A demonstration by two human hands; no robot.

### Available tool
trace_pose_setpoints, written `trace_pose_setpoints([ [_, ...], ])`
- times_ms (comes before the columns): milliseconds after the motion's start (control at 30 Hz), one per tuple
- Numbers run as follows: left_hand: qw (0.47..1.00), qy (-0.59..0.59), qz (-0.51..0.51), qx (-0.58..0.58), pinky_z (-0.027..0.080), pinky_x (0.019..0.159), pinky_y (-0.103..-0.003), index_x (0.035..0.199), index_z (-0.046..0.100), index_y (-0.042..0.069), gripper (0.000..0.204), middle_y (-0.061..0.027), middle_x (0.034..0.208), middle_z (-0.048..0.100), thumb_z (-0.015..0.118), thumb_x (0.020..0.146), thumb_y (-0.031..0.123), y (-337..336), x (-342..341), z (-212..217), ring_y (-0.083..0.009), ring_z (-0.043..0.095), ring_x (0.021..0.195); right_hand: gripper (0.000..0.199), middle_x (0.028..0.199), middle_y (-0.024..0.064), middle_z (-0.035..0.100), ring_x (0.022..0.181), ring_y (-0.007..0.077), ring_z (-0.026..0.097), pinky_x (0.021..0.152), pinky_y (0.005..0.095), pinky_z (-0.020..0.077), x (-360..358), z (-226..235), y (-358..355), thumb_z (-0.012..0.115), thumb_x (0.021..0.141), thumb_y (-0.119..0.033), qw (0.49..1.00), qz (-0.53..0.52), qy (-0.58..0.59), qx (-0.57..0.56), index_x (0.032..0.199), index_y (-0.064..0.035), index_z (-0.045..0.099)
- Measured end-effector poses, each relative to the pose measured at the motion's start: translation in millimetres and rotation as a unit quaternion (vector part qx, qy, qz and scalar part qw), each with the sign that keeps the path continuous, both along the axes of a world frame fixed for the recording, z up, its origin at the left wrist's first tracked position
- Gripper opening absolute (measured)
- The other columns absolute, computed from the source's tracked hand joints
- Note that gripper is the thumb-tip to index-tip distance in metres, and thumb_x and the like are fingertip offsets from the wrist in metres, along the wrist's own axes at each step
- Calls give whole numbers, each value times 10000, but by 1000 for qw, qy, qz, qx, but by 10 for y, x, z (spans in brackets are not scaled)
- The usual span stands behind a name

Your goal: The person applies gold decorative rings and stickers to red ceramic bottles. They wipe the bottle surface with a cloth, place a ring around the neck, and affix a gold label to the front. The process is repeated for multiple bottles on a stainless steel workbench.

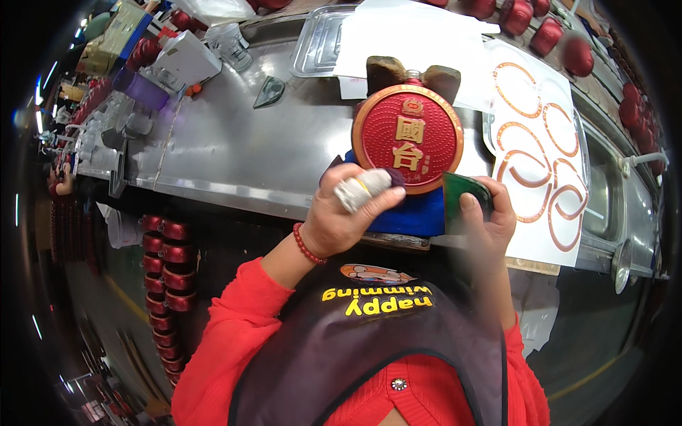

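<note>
A round red bottle (pixel 380 149) with an orange-gold rim and raised gold characters lies face up, its neck pointing away from me. Two dark brown blocks (pixel 384 74) flank the neck, and blue cloth (pixel 419 216) shows under the near side. At the bottle's lower left edge is my left hand (pixel 330 220); off-white wrapping with a yellow band (pixel 362 188) covers some of its fingers. Those fingers are closed on a small dark purple cloth (pixel 396 177). My right hand (pixel 494 220) pinches a flat, dark green plate (pixel 455 202) beside the bottle's lower right rim.
White sheets with orange ring strips (pixel 531 181) lie right. Behind the bottle are white paper (pixel 408 35) and a clear plastic tray (pixel 312 53). A glassy wedge (pixel 270 92) rests on the metal bench (pixel 234 142). Red bottles (pixel 170 277) stand in rows lower left.
</note>
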State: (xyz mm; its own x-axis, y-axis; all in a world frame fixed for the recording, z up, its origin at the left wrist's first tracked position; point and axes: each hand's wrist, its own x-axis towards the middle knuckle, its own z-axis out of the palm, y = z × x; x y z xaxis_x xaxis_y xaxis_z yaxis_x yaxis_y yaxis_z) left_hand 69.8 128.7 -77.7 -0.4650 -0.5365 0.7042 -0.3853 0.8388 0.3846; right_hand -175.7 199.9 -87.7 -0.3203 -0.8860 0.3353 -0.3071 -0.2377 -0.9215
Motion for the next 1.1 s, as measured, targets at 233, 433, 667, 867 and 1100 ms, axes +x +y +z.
trace_pose_setpoints([
  [233, 993, 110, 27, 36, 531, 928, -342, 1141, 797, 83, 280, -76, 1147, 706, 785, 871, 8, -341, 116, -86, -249, 632, 1063, 318, 931, 73, 679, 812, 138, 626, 763, 266, 515, -42, -186, -245, 751, 973, -211, 999, -9, 36, -32, 1166, 11, 631],
  [433, 972, 188, -5, 140, 547, 883, -307, 1149, 783, 54, 204, -86, 1130, 694, 720, 956, 34, -680, 25, -54, -210, 661, 1011, 366, 943, 77, 678, 842, 142, 619, 776, 270, 510, -261, -172, -406, 746, 982, -265, 995, -1, 87, -37, 1187, 14, 627],
  [667, 962, 222, -12, 159, 547, 860, -288, 1181, 756, 39, 200, -90, 1072, 737, 683, 996, 59, -1053, -73, -150, -169, 681, 997, 339, 929, 63, 703, 824, 129, 638, 760, 264, 520, -375, -17, -656, 752, 978, -254, 995, 12, 83, -47, 1166, 9, 649],
  [867, 980, 112, 142, 76, 406, 1076, -462, 1293, 702, 63, 304, -173, 1218, 701, 607, 1030, 183, -1064, -38, -95, -304, 604, 1184, 262, 938, 60, 701, 842, 107, 629, 762, 270, 523, -313, 102, -592, 763, 959, -151, 986, -91, 125, -60, 1147, 6, 670],
  [1100, 998, -13, 58, 23, 322, 1135, -509, 1468, 538, -18, 728, -225, 1429, 575, 362, 1084, 575, -412, 75, -83, -425, 428, 1331, 248, 983, 30, 657, 856, 94, 588, 787, 234, 489, -153, -153, -228, 727, 987, -141, 998, -47, -22, -25, 1165, -1, 627],
])
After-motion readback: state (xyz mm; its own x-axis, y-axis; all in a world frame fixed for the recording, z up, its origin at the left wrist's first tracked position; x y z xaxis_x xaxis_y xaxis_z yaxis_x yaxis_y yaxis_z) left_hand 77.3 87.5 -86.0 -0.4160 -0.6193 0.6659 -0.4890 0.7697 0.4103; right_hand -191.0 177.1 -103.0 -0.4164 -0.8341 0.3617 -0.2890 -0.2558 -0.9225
